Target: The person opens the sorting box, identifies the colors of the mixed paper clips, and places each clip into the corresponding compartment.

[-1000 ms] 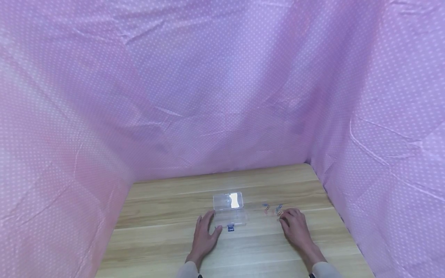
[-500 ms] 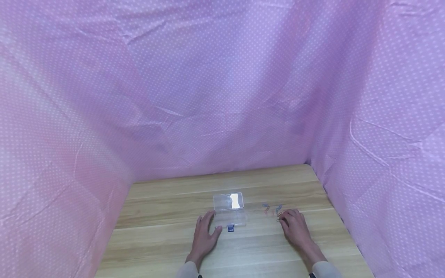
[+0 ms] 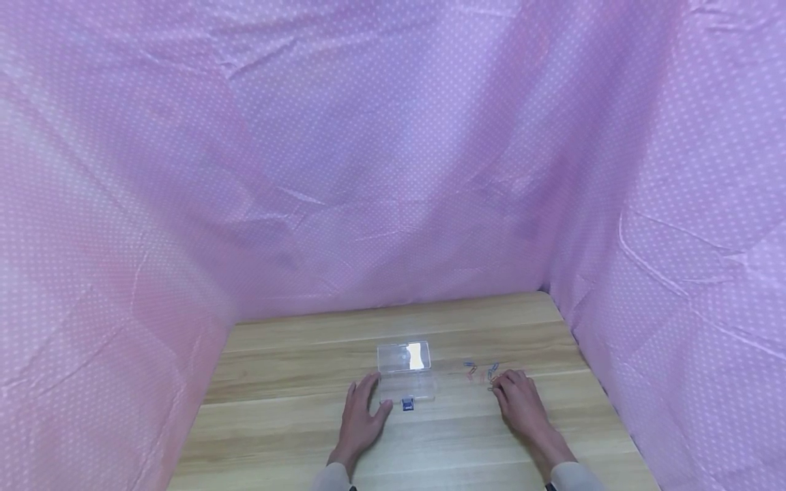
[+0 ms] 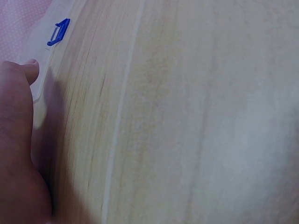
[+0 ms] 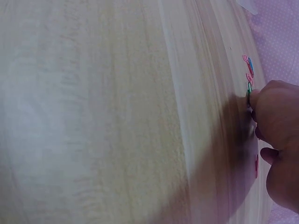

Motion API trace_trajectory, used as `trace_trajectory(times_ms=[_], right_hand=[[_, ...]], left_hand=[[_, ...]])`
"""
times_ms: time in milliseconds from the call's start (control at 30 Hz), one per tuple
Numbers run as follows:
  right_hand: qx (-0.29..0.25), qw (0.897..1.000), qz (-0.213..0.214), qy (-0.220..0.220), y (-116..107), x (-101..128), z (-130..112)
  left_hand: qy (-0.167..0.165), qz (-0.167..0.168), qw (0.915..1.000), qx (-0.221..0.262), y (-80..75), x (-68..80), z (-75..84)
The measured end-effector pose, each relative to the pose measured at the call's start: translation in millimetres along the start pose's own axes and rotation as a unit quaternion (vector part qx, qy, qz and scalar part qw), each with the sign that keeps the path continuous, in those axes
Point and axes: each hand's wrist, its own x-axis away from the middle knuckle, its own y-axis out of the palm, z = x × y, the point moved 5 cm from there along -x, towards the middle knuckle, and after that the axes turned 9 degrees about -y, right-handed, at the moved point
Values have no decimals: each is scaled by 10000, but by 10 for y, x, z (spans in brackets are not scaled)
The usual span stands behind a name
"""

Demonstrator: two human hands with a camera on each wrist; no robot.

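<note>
Touching down with bunched fingertips, the right hand (image 3: 522, 404) is meeting a green clip (image 5: 249, 87) on the table; from where I'm standing I cannot tell whether finger and thumb are pinching it or only resting on it. A red clip (image 5: 256, 166) is lying near the same hand, apart from the green one. Just beyond the fingertips more clips (image 3: 469, 364), blue, red and pink, are lying loosely scattered, too small and too crowded for me to be counting.

The left hand (image 3: 361, 416) is keeping a wide gap between thumb and forefinger, bracketing the left end of a clear box (image 3: 424, 397). Its thumb is resting at the near left corner, and its fingers are pointing toward the far side. The box is sitting between the two hands, well apart from the clips. Its lid (image 3: 391, 356) is lying folded back on the far side, its right part catching a bright glare, while a blue latch (image 3: 408, 404) is sticking out at the near edge.

Pale sleeves (image 3: 331, 476) are covering both forearms. Wood grain is running across the table (image 3: 276, 409), and dotted pink-violet cloth (image 3: 368, 150) is hanging behind it and along both sides.
</note>
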Motion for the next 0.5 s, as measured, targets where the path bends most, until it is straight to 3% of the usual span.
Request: trace_trajectory(times_ms=[267,500], right_hand=[[-21,10000,19,23,-32,-1,-9],[-331,9988,-80,355,-53,-14,-17]], left_hand=[[107,90,9999,4,3,4,26],[-1,30,10000,-10,0,5,25]])
